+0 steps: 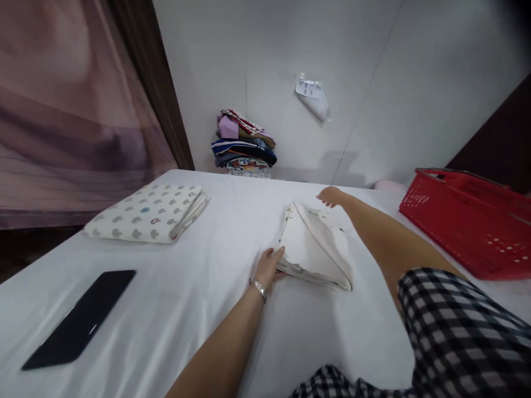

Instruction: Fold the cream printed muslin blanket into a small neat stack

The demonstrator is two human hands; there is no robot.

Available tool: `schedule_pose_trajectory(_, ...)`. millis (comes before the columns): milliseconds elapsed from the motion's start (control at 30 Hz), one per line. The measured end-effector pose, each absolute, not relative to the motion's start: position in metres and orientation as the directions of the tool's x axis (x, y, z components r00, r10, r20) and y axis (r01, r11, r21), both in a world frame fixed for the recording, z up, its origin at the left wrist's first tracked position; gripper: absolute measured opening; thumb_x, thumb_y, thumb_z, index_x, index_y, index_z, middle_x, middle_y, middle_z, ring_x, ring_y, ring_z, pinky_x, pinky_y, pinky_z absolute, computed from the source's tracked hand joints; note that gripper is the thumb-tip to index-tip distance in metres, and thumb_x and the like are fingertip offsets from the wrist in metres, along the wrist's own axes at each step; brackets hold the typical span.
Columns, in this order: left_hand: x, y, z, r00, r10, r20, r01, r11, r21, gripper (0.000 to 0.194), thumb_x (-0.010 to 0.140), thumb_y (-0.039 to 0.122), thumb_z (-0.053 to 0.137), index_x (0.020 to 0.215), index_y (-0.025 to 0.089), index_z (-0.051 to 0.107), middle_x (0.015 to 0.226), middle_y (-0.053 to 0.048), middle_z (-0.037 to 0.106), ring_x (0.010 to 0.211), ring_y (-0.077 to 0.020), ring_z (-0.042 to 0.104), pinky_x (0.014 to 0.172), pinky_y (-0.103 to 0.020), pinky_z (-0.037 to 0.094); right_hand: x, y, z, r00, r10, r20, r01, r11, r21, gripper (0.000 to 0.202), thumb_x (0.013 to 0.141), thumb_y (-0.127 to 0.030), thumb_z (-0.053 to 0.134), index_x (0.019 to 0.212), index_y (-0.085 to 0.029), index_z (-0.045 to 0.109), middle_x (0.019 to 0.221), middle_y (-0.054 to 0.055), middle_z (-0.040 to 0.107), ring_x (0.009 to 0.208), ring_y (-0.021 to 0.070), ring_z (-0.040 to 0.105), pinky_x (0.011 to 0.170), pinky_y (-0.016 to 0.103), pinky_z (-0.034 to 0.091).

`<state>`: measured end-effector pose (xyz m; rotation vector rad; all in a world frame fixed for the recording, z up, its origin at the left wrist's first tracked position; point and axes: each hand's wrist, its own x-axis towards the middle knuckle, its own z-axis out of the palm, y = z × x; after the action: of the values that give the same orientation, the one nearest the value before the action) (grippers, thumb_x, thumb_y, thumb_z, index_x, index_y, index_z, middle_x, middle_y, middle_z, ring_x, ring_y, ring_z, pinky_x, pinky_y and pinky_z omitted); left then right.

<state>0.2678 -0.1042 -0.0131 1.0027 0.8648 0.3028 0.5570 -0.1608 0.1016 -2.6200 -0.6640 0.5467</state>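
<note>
A folded white cloth (313, 243) with small dark prints lies in the middle of the white-covered bed or table. Its top layer has a loose flap slanting across it. My left hand (270, 266), a silver bracelet at its wrist, pinches the cloth's near left edge, thumb above and fingers below. Just beyond the far edge of that cloth hovers my right hand (331, 195), its fingers loosely bent and apart, with nothing seen in them. To the left rests a thicker folded cloth (143, 215) with grey mouse-head prints.
A flat black panel (81, 318) lies at the near left. Against the wall stands a stack of folded clothes (244, 145). A red plastic basket (468, 221) sits at the right. A paper note (309, 88) is stuck to the wall, and a pinkish curtain (70, 110) hangs on the left.
</note>
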Motion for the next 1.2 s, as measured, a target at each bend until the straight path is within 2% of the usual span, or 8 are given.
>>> schedule_pose_trajectory(267, 0.274, -0.098, -0.029, 0.656, 0.646, -0.391, 0.249, 0.304, 0.920, 0.065, 0.071, 0.024, 0.072, 0.129, 0.017, 0.043, 0.100, -0.009, 0.063, 0.071, -0.0144, 0.063, 0.054, -0.024, 0.053, 0.524, -0.294, 0.042, 0.793, 0.398, -0.461, 0.043, -0.792, -0.609, 0.055, 0.078, -0.059, 0.061, 0.104, -0.010, 0.060, 0.086, 0.014, 0.067, 0.060, 0.0161, 0.063, 0.054, 0.030, 0.056)
schedule_pose_trajectory(467, 0.269, -0.092, -0.024, 0.670, 0.644, -0.369, 0.257, 0.265, 0.929, 0.067, 0.072, 0.027, 0.070, 0.131, 0.017, 0.040, 0.096, -0.009, 0.063, 0.075, -0.0162, 0.063, 0.057, -0.024, 0.053, 0.491, -0.304, 0.019, 0.892, 0.327, -0.312, 0.003, -0.695, -0.719, 0.060, 0.072, -0.032, 0.073, 0.122, -0.009, 0.051, 0.057, 0.000, 0.058, 0.045, 0.0125, 0.053, 0.044, 0.025, 0.048)
schedule_pose_trajectory(600, 0.267, -0.091, -0.015, 0.639, 0.643, -0.422, 0.236, 0.358, 0.903, 0.062, 0.073, 0.029, 0.070, 0.127, 0.017, 0.044, 0.092, -0.008, 0.065, 0.074, -0.0165, 0.063, 0.059, -0.026, 0.055, 0.486, -0.293, 0.028, 0.916, 0.381, -0.122, 0.133, -0.578, -0.805, 0.049, 0.071, -0.022, 0.067, 0.118, -0.012, 0.054, 0.061, -0.003, 0.056, 0.055, 0.0116, 0.055, 0.054, 0.023, 0.049)
schedule_pose_trajectory(700, 0.266, -0.089, -0.013, 0.643, 0.622, -0.446, 0.229, 0.400, 0.887, 0.055, 0.073, 0.026, 0.069, 0.122, 0.016, 0.048, 0.086, -0.007, 0.065, 0.069, -0.0163, 0.063, 0.060, -0.029, 0.055, 0.467, -0.274, 0.040, 0.809, 0.556, 0.190, 0.435, -0.351, -0.829, 0.040, 0.074, -0.025, 0.059, 0.113, -0.017, 0.057, 0.069, -0.003, 0.057, 0.063, 0.0114, 0.055, 0.062, 0.024, 0.048)
schedule_pose_trajectory(767, 0.266, -0.086, -0.013, 0.654, 0.597, -0.465, 0.227, 0.431, 0.873, 0.050, 0.074, 0.025, 0.067, 0.120, 0.015, 0.049, 0.082, -0.006, 0.064, 0.066, -0.0158, 0.062, 0.061, -0.030, 0.055, 0.440, -0.257, 0.046, 0.646, 0.677, 0.353, 0.634, -0.219, -0.741, 0.039, 0.077, -0.026, 0.056, 0.115, -0.018, 0.057, 0.073, -0.002, 0.059, 0.065, 0.0117, 0.055, 0.065, 0.026, 0.047)
schedule_pose_trajectory(967, 0.261, -0.078, -0.008, 0.735, 0.470, -0.489, 0.215, 0.522, 0.825, 0.035, 0.088, 0.041, 0.046, 0.106, 0.012, 0.056, 0.076, -0.008, 0.066, 0.065, -0.0179, 0.064, 0.065, -0.032, 0.055, 0.345, -0.213, 0.047, 0.197, 0.965, 0.171, 0.924, -0.125, -0.362, 0.040, 0.081, -0.017, 0.052, 0.120, -0.028, 0.056, 0.083, 0.000, 0.064, 0.074, 0.0146, 0.056, 0.067, 0.025, 0.042)
schedule_pose_trajectory(1100, 0.262, -0.077, -0.011, 0.756, 0.469, -0.457, 0.221, 0.474, 0.852, 0.048, 0.083, 0.052, 0.053, 0.109, 0.012, 0.054, 0.084, -0.010, 0.067, 0.071, -0.0197, 0.065, 0.066, -0.032, 0.055, 0.339, -0.212, 0.037, 0.143, 0.978, 0.151, 0.891, -0.061, -0.450, 0.025, 0.086, -0.018, 0.047, 0.103, -0.027, 0.062, 0.082, -0.002, 0.065, 0.075, 0.0141, 0.057, 0.066, 0.024, 0.043)
schedule_pose_trajectory(1200, 0.266, -0.081, -0.019, 0.729, 0.541, -0.419, 0.239, 0.373, 0.896, 0.055, 0.074, 0.052, 0.065, 0.112, 0.015, 0.053, 0.096, -0.011, 0.067, 0.078, -0.0207, 0.065, 0.065, -0.031, 0.055, 0.359, -0.223, 0.026, 0.286, 0.917, 0.280, 0.817, -0.080, -0.572, 0.025, 0.088, -0.021, 0.043, 0.101, -0.024, 0.064, 0.092, 0.001, 0.067, 0.083, 0.0150, 0.061, 0.072, 0.027, 0.047)
